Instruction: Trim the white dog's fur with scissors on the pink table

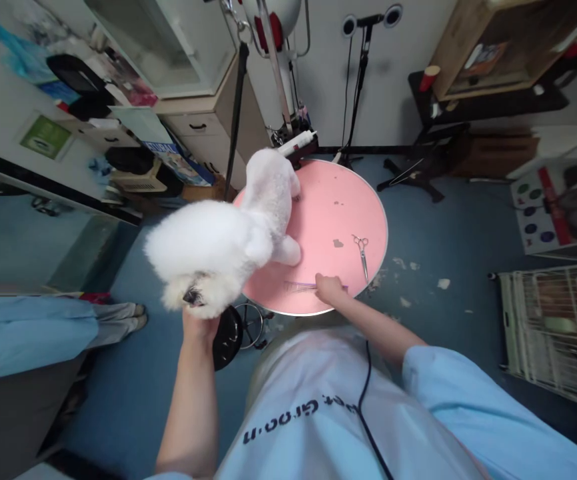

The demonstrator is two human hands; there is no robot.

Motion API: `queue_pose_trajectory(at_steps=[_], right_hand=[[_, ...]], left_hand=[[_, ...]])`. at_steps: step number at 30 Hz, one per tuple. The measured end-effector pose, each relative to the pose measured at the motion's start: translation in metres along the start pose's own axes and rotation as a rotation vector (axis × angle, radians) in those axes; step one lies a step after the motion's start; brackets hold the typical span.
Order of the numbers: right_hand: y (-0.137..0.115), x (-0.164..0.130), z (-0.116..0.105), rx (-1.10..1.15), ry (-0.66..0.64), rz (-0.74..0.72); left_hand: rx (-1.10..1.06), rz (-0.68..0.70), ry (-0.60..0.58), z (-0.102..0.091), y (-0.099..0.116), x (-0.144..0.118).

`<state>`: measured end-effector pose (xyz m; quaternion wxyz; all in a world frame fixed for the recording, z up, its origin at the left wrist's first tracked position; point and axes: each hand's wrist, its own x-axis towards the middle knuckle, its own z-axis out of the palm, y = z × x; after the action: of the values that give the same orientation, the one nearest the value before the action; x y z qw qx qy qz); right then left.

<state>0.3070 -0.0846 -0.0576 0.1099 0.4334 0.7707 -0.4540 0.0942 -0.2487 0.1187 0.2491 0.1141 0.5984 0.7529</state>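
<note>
- Our right hand (329, 289) lay on the comb (301, 287) at the near rim of the pink bench (328, 200), fingers curled down over its handle end.
- The comb's long axis ran leftward from that hand, toward the dog.
- Our left hand (199, 323) cupped the white dog (218, 243) under its muzzle, fingers closed beneath the chin; its head hung past the bench edge.
- The scissors (361, 252) lay just beyond the right hand, untouched.

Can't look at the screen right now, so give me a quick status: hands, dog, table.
Left hand under white dog's chin. Right hand on comb at pink table's near edge. Scissors lie loose beside it, untouched.
</note>
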Motion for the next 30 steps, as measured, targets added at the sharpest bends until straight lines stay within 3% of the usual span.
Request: queue_pose_trajectory(at_steps=[5, 10, 14, 17, 20, 24, 30], right_hand=[[0.019, 0.000, -0.018, -0.050, -0.052, 0.009], [0.022, -0.036, -0.005, 0.278, 0.063, -0.079], [-0.021, -0.020, 0.027, 0.673, 0.206, -0.051], [-0.064, 0.009, 0.049, 0.960, 0.217, -0.057], [-0.086, 0.015, 0.059, 1.183, 0.176, -0.080], [-0.075, -0.005, 0.061, 1.378, 0.085, -0.090], [-0.047, -0.017, 0.052, 1.521, 0.023, -0.048]], left_hand=[[-0.043, 0.012, -0.105, 0.012, 0.006, 0.001], [-0.039, 0.030, -0.185, 0.013, 0.008, 0.003], [-0.032, -0.001, -0.179, 0.012, 0.010, 0.003], [0.017, -0.002, -0.182, 0.013, 0.013, 0.001], [0.048, -0.019, -0.184, 0.013, 0.013, -0.001], [0.035, -0.102, -0.147, 0.011, 0.013, -0.002], [0.054, -0.100, -0.106, 0.014, 0.016, 0.001]])
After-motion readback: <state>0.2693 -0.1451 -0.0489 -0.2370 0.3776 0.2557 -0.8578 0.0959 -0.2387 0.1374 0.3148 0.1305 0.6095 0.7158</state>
